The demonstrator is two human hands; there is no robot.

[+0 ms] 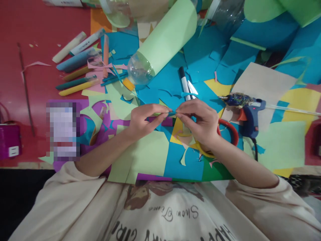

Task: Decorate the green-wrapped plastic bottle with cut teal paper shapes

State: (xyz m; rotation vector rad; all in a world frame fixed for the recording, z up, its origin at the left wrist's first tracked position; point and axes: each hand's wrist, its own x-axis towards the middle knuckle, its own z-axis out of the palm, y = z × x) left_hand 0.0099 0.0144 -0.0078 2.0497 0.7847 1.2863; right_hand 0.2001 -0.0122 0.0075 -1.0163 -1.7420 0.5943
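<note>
Between my two hands is a small strip of blue paper [172,113], mostly hidden by the fingertips. My left hand [144,121] pinches one end with thumb and forefinger. The other end sits in the pinch of my right hand [200,119], the two sets of fingertips nearly meeting. Just beyond the right fingers lie a white marker with a black cap [184,83] and a pointed white-silver piece. Scissors [235,134] with red and yellow handles are partly under my right hand and wrist. Cut paper sheets and scraps lie below both hands.
A blue glue gun [253,117] lies right, its cord running toward me. A clear bottle wrapped in light green paper [170,38] lies beyond my hands. Several markers [75,63] are at left, with a blurred-out rectangular object [63,129] nearer me. More bottles stand along the far side.
</note>
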